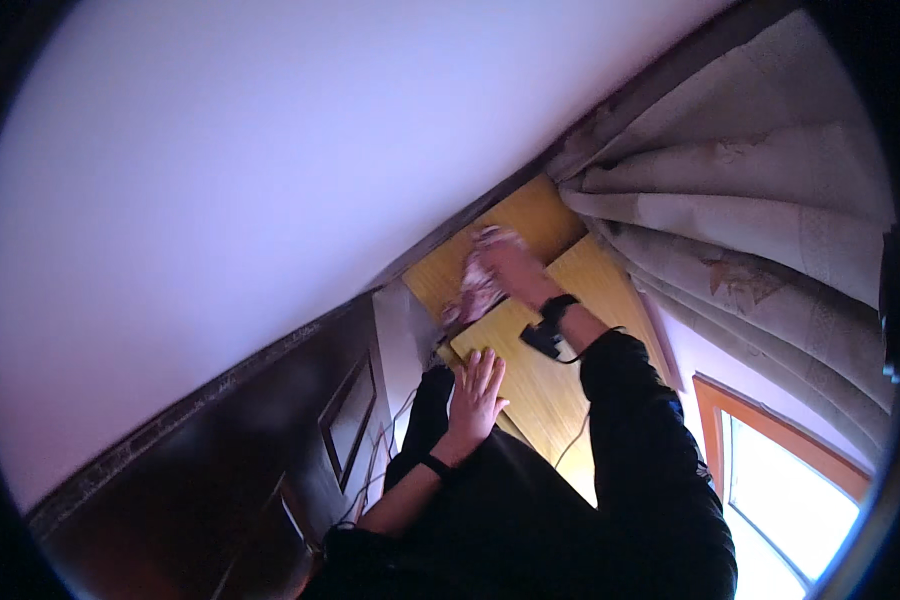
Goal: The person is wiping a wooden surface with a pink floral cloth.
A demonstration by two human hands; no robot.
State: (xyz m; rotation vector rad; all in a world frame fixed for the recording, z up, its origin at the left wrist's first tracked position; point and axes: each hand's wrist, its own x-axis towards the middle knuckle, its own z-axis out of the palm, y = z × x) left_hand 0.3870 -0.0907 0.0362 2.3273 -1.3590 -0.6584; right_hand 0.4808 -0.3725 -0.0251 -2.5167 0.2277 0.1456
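My right hand (508, 262) is stretched far forward over a yellow-brown wooden surface (543, 215). It is on a crumpled pink and white patterned cloth (478, 285), which spreads out to the left of the hand. Motion smears the fingers, and part of the cloth is hidden beneath them. Nearer to me, my left hand (477, 396) lies flat with fingers extended at the left edge of a raised wooden panel (530, 345). Nothing is in that hand. Dark bands with a small device circle my right wrist; a dark band circles the left.
A white wall (260, 150) with a dark trim slants along the left and far side. Dark panelled furniture (300, 430) stands at left, near thin cables. Grey-beige curtains (760, 200) hang at right, above a bright orange-framed window (790, 490).
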